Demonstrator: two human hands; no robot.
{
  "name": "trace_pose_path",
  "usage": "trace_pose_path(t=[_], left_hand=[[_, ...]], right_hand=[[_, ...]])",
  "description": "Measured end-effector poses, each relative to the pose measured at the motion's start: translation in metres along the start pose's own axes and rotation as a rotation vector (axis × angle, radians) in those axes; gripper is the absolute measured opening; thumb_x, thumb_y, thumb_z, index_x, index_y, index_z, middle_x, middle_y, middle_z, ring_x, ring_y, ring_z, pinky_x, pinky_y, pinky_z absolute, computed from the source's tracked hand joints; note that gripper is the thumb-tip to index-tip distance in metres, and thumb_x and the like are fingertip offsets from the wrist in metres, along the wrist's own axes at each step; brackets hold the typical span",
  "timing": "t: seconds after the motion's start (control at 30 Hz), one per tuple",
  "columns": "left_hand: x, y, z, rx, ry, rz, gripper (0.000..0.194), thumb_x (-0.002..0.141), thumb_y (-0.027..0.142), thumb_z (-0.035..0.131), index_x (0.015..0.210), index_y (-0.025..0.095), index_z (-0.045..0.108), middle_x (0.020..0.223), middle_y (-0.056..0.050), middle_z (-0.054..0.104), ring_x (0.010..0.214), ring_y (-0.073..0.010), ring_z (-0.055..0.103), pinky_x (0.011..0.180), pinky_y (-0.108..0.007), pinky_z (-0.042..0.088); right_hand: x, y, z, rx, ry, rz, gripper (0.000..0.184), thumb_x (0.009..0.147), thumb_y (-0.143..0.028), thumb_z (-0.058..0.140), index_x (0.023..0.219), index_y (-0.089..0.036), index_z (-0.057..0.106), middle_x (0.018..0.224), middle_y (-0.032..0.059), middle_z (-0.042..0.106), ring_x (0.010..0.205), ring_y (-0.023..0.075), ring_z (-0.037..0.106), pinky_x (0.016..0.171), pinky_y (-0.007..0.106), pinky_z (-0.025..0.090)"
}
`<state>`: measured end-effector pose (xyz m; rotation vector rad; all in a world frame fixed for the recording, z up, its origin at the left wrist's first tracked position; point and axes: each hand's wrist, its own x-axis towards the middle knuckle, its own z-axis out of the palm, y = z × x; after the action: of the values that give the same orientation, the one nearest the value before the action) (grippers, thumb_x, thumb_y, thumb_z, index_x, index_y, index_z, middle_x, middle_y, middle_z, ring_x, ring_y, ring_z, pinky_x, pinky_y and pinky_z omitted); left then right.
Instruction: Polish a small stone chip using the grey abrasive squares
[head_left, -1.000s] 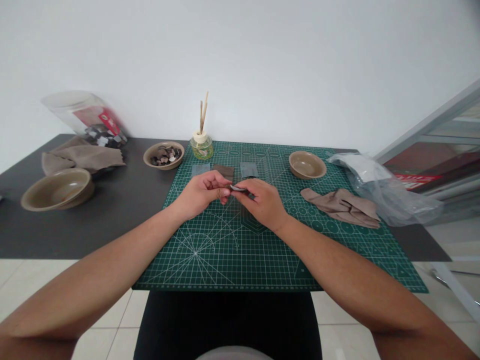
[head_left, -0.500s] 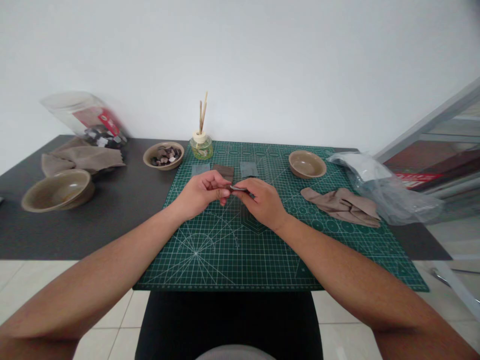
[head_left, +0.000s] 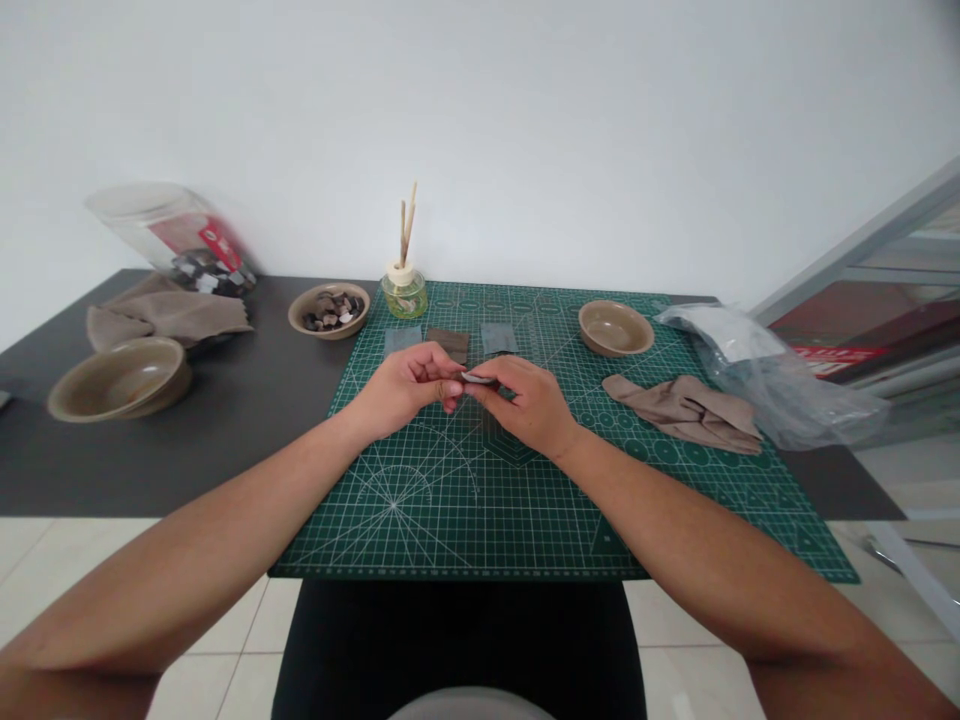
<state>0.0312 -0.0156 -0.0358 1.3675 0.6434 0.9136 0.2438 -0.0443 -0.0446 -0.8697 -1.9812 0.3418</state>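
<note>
A small, thin, greyish flat piece (head_left: 478, 379) is held over the green cutting mat (head_left: 420, 540). My right hand (head_left: 529, 400) pinches it between thumb and forefinger. The thumb and fingers of my left hand (head_left: 412, 390) are closed on the piece's left end, and its other fingers curl beneath. Most of the piece is hidden by the fingers, so its kind cannot be told. Just beyond my hands lie a brown square (head_left: 448, 344) and two grey-blue squares, one to the left (head_left: 403, 339) and one to the right (head_left: 498, 338).
A bowl of small dark and pale pieces (head_left: 330, 312) stands left of a reed diffuser (head_left: 405, 290). Farther left are another bowl (head_left: 120, 380), a brown cloth (head_left: 172, 315) and a clear container (head_left: 180, 235). On the right are a bowl (head_left: 616, 328), a crumpled cloth (head_left: 686, 412) and a plastic bag (head_left: 780, 385).
Both hands stay at nearly the same spot, still pinching the piece. Its grey edge shows slightly more between the fingertips. The view has shifted very slightly.
</note>
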Motion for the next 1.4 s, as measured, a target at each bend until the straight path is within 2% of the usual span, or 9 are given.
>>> trace_pose_path(t=[0.3, 0.67, 0.97, 1.13, 1.3, 1.4], left_hand=[[-0.0004, -0.0018, -0.0009, -0.027, -0.014, 0.006, 0.037, 0.076, 0.036, 0.094, 0.088, 0.015, 0.066, 0.066, 0.001, 0.074, 0.056, -0.0113, 0.068, 0.057, -0.023, 0.056], [-0.0009, -0.0009, 0.0008, -0.048, -0.026, -0.014, 0.039, 0.074, 0.037, 0.095, 0.089, 0.015, 0.065, 0.065, 0.001, 0.073, 0.055, -0.0117, 0.067, 0.056, -0.023, 0.056], [-0.0005, -0.0001, 0.0008, -0.06, -0.027, -0.026, 0.039, 0.075, 0.037, 0.094, 0.089, 0.015, 0.065, 0.065, 0.0, 0.074, 0.055, -0.0118, 0.067, 0.056, -0.024, 0.056], [-0.0009, -0.0011, 0.0005, -0.087, 0.008, -0.031, 0.037, 0.074, 0.033, 0.095, 0.087, 0.015, 0.066, 0.065, 0.001, 0.073, 0.053, -0.0116, 0.067, 0.053, -0.023, 0.055], [-0.0008, -0.0009, 0.0, -0.094, 0.032, -0.03, 0.036, 0.074, 0.03, 0.095, 0.087, 0.014, 0.066, 0.065, 0.001, 0.073, 0.053, -0.0113, 0.066, 0.052, -0.022, 0.055], [-0.0005, -0.0006, 0.0002, -0.084, 0.019, -0.035, 0.036, 0.074, 0.03, 0.095, 0.088, 0.015, 0.066, 0.065, 0.001, 0.074, 0.053, -0.0113, 0.067, 0.053, -0.022, 0.056]], right_hand=[[0.0007, -0.0022, -0.0015, 0.007, -0.006, 0.036, 0.014, 0.101, -0.037, 0.07, 0.097, -0.025, 0.076, 0.092, 0.0014, 0.08, 0.082, 0.017, 0.072, 0.077, 0.03, 0.054], [0.0001, -0.0049, -0.0025, -0.003, 0.007, -0.025, 0.009, 0.097, -0.03, 0.072, 0.094, -0.022, 0.072, 0.082, 0.0008, 0.073, 0.07, 0.0145, 0.064, 0.067, 0.027, 0.048], [0.0004, -0.0032, -0.0018, 0.022, -0.019, -0.005, 0.011, 0.1, -0.034, 0.067, 0.101, -0.024, 0.073, 0.095, 0.0027, 0.079, 0.08, 0.0165, 0.069, 0.076, 0.03, 0.052], [0.0006, -0.0045, -0.0035, 0.036, -0.028, -0.003, 0.012, 0.099, -0.026, 0.063, 0.102, -0.023, 0.074, 0.093, 0.0031, 0.078, 0.081, 0.0171, 0.07, 0.076, 0.031, 0.054], [0.0006, -0.0057, -0.0042, 0.018, -0.026, 0.062, 0.014, 0.1, -0.027, 0.061, 0.102, -0.025, 0.074, 0.095, 0.0024, 0.079, 0.086, 0.0183, 0.071, 0.082, 0.033, 0.055], [0.0004, -0.0044, -0.0026, 0.024, -0.023, 0.05, 0.013, 0.101, -0.026, 0.061, 0.104, -0.025, 0.074, 0.099, 0.0029, 0.079, 0.091, 0.0188, 0.072, 0.083, 0.032, 0.056]])
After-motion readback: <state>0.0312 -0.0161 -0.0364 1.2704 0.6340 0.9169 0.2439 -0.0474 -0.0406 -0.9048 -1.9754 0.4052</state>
